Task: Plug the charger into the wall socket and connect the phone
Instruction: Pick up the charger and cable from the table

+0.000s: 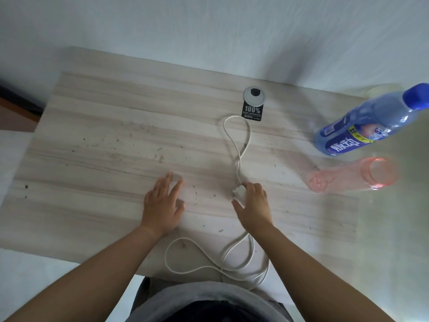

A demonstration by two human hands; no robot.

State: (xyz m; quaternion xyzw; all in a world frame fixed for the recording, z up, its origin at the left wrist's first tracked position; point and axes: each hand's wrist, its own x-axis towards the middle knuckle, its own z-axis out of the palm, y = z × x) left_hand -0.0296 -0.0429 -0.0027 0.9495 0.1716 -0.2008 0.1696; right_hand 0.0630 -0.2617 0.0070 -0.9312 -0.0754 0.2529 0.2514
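Observation:
A small white charger plug (pixel 239 192) lies on the pale wooden desk (pixel 104 159), its prongs pointing away from me. My right hand (pixel 254 206) rests on it with fingers curled around its right side. The white cable (pixel 236 138) loops up toward the back of the desk, then runs under my right hand and coils at the front edge (pixel 209 263). My left hand (pixel 162 205) lies flat on the desk, fingers spread, holding nothing. No phone and no wall socket are in view.
A round silver cable grommet (pixel 254 96) with a black tag (pixel 252 112) sits near the desk's back edge. A blue bottle (pixel 369 122) and a pink transparent cup (pixel 352 176) stand at the right. A white wall lies behind.

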